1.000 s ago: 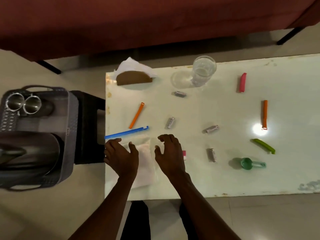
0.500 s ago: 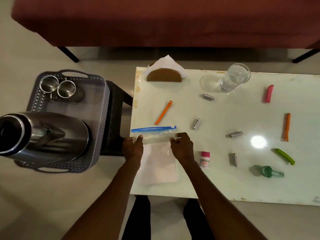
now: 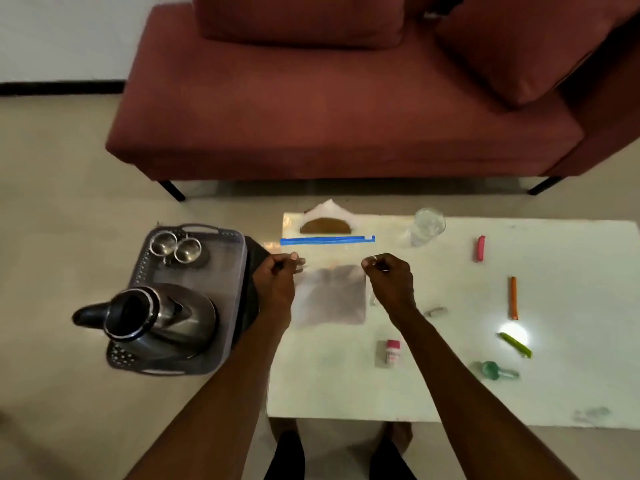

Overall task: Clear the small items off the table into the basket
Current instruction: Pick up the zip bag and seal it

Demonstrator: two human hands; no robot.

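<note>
**Table, basket, sofa**

The basket [image 3: 194,299] sits left of the table [image 3: 450,393] — kettle [image 3: 152,320] near, two cups [image 3: 176,245] behind it. On the table: holder [image 3: 325,226] and glass [image 3: 426,225] at the back, clips [image 3: 513,297] right. Sofa [image 3: 329,98] beyond.

Beyond the far edge of my white bench [image 3: 571,393] stands a dark red sofa [image 3: 311,109] on thin black legs, with two matching cushions [image 3: 301,19] leaning at its back. The floor [image 3: 52,161] around me is pale beige and smooth, meeting a white wall [image 3: 62,32] at the upper left along a black skirting strip [image 3: 59,88]. A bright round glare of light [image 3: 514,334] sits on the bench near its right edge.
</note>
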